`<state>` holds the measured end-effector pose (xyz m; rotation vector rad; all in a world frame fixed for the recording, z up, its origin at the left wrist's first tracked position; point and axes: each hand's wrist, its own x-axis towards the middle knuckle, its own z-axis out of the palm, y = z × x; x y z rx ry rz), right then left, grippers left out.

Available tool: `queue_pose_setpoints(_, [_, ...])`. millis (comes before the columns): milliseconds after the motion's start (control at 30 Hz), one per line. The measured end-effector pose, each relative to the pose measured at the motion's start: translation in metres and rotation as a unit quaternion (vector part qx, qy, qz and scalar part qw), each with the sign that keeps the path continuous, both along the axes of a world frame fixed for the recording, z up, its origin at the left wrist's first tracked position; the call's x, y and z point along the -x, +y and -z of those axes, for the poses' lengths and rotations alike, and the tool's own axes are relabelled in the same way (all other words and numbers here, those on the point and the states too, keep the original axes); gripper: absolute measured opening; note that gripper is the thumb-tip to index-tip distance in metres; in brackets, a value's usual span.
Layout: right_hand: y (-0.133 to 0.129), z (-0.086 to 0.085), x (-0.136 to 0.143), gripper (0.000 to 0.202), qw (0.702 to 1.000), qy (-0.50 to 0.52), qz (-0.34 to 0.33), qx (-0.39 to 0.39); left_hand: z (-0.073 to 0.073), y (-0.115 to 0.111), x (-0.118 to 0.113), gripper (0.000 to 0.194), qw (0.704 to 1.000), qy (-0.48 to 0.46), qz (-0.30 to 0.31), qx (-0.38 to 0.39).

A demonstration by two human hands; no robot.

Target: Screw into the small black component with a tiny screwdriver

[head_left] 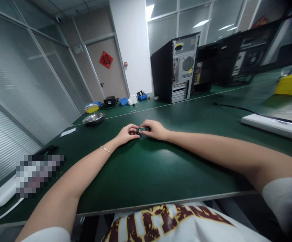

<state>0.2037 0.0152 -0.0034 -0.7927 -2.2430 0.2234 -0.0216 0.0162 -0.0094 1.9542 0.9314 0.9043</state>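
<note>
In the middle of the green table, my left hand [125, 135] has its thumb and fingers closed around a small black-and-green part [139, 131]. It looks like a small electronic piece, but its exact kind is too small to tell. From the other side, my right hand [156, 129] pinches a short, thin, dark-ended tool [145, 128] that points left at the part. The tool's tip meets or nearly meets the part; contact cannot be made out. Fingers hide much of both things.
A metal bowl [94, 118] stands at the back left, near small blue bins [142, 96]. Computer towers [183, 69] line the back right. A white power strip [274, 126] lies right with a black cable. At left lies a white device [1, 196] with a cord.
</note>
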Motion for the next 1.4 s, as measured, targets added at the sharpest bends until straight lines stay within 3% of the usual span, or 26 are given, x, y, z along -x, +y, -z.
queue_pose_setpoints(467, [0.003,0.001,0.0,0.022,0.999,-0.025,-0.04,-0.003,-0.004,-0.007,-0.005,0.045,0.997,0.05,-0.027,-0.055])
queue_pose_setpoints(600, [0.004,0.003,0.001,0.036,0.998,-0.041,-0.048,-0.014,0.001,-0.001,-0.002,0.049,0.999,0.001,-0.023,-0.033])
queue_pose_setpoints(733, [0.001,0.004,0.004,0.052,0.996,-0.092,-0.014,-0.002,0.004,0.005,0.002,0.059,0.998,-0.057,-0.018,0.001])
queue_pose_setpoints(867, [-0.003,0.002,0.004,0.058,0.992,-0.129,0.009,0.01,0.004,0.006,0.004,0.056,0.996,-0.078,-0.033,0.017])
queue_pose_setpoints(1133, [-0.001,0.002,0.001,0.057,0.997,-0.066,-0.036,0.015,0.002,0.002,-0.002,0.042,0.994,-0.102,-0.036,0.033])
queue_pose_setpoints(1400, [0.0,0.003,0.001,0.049,0.999,-0.037,-0.021,0.028,0.003,0.003,-0.002,0.038,0.995,-0.09,-0.043,0.016])
